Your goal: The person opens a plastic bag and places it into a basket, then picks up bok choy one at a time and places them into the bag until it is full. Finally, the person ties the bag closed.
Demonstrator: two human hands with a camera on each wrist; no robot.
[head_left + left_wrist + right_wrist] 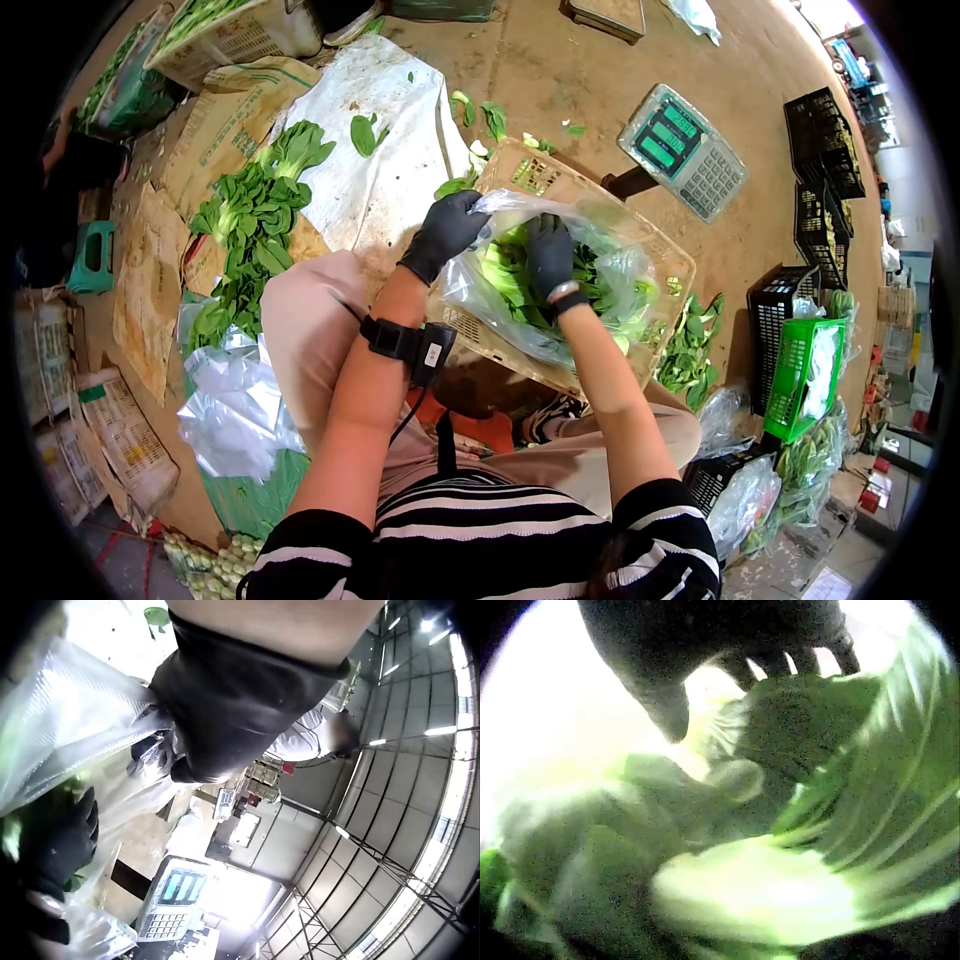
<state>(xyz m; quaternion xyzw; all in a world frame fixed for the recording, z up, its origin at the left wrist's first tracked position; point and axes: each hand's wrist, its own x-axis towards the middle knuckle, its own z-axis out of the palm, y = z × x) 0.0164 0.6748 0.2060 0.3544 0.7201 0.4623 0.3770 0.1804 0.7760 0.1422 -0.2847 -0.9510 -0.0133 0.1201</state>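
My gloved left hand point(447, 232) pinches the rim of a clear plastic bag point(520, 322); the left wrist view shows the same glove point(217, 701) with the bag film point(71, 712) bunched at its fingers. Inside the bag's mouth, my gloved right hand point(550, 255) is over leafy greens point(500, 275). In the right wrist view that hand point(720, 645) has its thumb apart from its spread fingers, touching the leaves point(802, 720), with a pale stalk point(757, 889) below. The bag lies in a beige plastic crate point(683, 262).
A scale display point(683, 150) stands beyond the crate on the right. Loose greens lie on sacking at the left point(245, 220) and beside the crate point(692, 345). Silver plastic film point(240, 400) is at the left; black crates point(823, 140) and a green crate point(803, 380) stand at the right.
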